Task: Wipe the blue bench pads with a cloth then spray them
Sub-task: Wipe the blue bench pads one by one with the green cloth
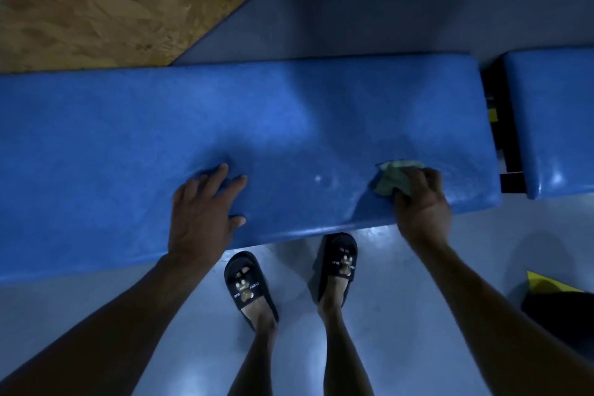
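- Your right hand (419, 199) grips a crumpled pale green cloth (397, 178), fingers curled over it, pressing it onto the long blue bench pad (289, 125) near that pad's front edge and toward its right end
- Your left hand (205, 212) lies flat on the same pad, fingers spread and straight, thumb pointing right; it holds nothing and the padding dimples under the fingertips
- The two hands sit well apart along the front strip of the pad; both forearms reach in from the bottom of the view
- A second blue pad (556, 119) lies just beside the long one on the right, across a narrow gap showing a dark frame (504, 125)
- Your feet in black slides (247, 286) stand on the pale floor (385, 315) just in front of the pad; the right toe tucks under its edge
- A brown chipboard panel (96, 0) fills the far left corner; a dark object with a yellow patch (546, 283) sits at the right edge
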The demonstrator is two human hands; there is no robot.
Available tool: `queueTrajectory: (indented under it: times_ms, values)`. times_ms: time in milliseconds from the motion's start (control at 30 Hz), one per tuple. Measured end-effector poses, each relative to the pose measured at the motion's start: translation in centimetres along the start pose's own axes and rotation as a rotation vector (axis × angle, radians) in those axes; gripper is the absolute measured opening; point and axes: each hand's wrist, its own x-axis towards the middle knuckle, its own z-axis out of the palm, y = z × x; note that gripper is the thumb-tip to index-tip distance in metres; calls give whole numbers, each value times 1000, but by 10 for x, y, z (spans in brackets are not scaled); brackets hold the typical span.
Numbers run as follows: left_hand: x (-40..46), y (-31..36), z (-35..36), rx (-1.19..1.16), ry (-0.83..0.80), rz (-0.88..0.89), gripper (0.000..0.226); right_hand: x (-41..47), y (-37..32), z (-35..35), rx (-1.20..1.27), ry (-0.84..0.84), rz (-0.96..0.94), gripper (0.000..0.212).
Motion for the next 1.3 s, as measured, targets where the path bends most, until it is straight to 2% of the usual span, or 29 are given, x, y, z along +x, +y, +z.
queueTrajectory:
  times_ms: [67, 133, 233, 300, 400, 433, 467, 567, 633, 700, 767, 833, 933, 1033, 1067, 1100, 1133, 1200, 1233, 1300]
  values:
    - [-2, -2, 2, -3, 4, -1, 76, -11, -17, 13, -37, 51, 112, 47]
    - [-3, -2, 2, -13, 13, 1, 76, -39, -55, 42, 20, 66, 112, 55]
    - [-2, -3, 1, -14, 8, 1, 76, -92, -124, 78, 97, -27, -193, 60]
    - [-1, -5, 0, -1, -4, 3, 77, -107, -142, 80, 69, -196, -467, 55]
    - [-2, -6, -1, 3, -9, 11, 78, -72, -115, 51, -103, -326, -866, 55]
    - [-1, -6, -1, 1, -6, 9, 77, -53, -97, 42, -159, -304, -903, 56]
    - [-1, -6, -1, 3, -5, 6, 77, -32, -77, 32, -179, -251, -845, 58]
    - [-1, -5, 0, 5, -6, 5, 77, 12, -20, 3, -147, -65, -332, 58]
    - [-1, -7, 2, -19, 0, 18, 77, 15, -12, 5, -100, 15, -77, 54]
    - [-1, -8, 3, -37, -1, 26, 77, 0, -39, 27, -22, 105, 47, 56]
    - [-1, -8, 2, -43, -6, 19, 78, -25, -85, 53, 40, 131, 43, 60]
    - [-1, -8, 0, -37, -19, 12, 78, -57, -132, 79, 38, 90, -179, 58]
    - [-1, -12, -1, -35, -27, 25, 75, -95, -171, 87, -62, -150, -600, 49]
    - [0, -12, -3, -27, -45, 20, 79, -66, -138, 65, -127, -227, -930, 43]
    - [1, -11, -4, -24, -43, 15, 79, -48, -119, 53, -143, -219, -944, 44]
    - [2, -11, -4, -19, -44, 11, 79, -28, -97, 43, -137, -194, -861, 45]
    - [2, -11, -4, -16, -48, 10, 78, -9, -75, 33, -116, -173, -690, 47]
    - [2, -12, -3, -22, -50, 19, 77, 16, -42, 12, -54, -127, -223, 56]
    - [2, -12, -3, -28, -48, 21, 77, 21, -36, 8, -48, -88, -52, 59]
    - [2, -11, -3, -35, -47, 20, 77, 20, -45, 17, -33, -8, 89, 62]
